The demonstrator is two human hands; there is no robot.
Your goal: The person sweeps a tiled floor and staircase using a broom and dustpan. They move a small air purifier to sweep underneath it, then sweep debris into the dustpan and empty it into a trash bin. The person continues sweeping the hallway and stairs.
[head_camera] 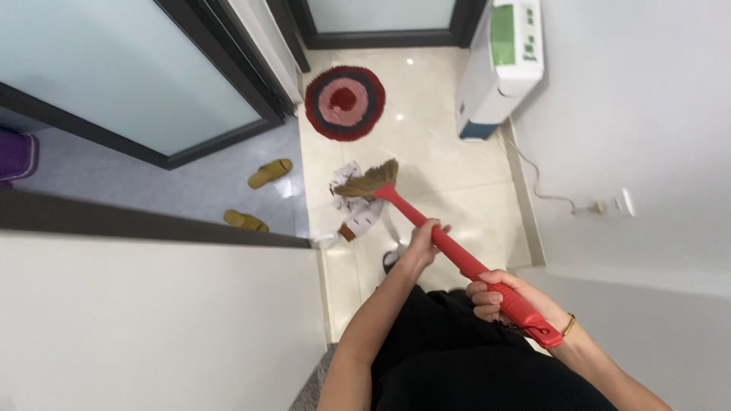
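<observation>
Right hand: the right hand (499,295) is clenched around the upper grip of a red broom handle (457,255), near its top end.
Left hand: the left hand (423,240) is wrapped around the same handle lower down, closer to the broom head.
Broom: the straw broom head (371,181) rests on the pale tiled floor (449,164), touching a heap of crumpled paper scraps (358,205) just below it.
Around the broom: a round red and pink mat (345,102) lies beyond the broom head; two yellow slippers (269,173) sit left of it on a grey floor behind a dark sill; a white appliance with a green panel (504,61) stands to its right against the wall.
Edges: a frosted glass door (122,68) bounds the left side, a white wall the right, leaving a narrow strip of tile around the broom.
Hard to make out: a cable runs to a wall plug (613,205); black clothing hides the floor beneath the hands.
</observation>
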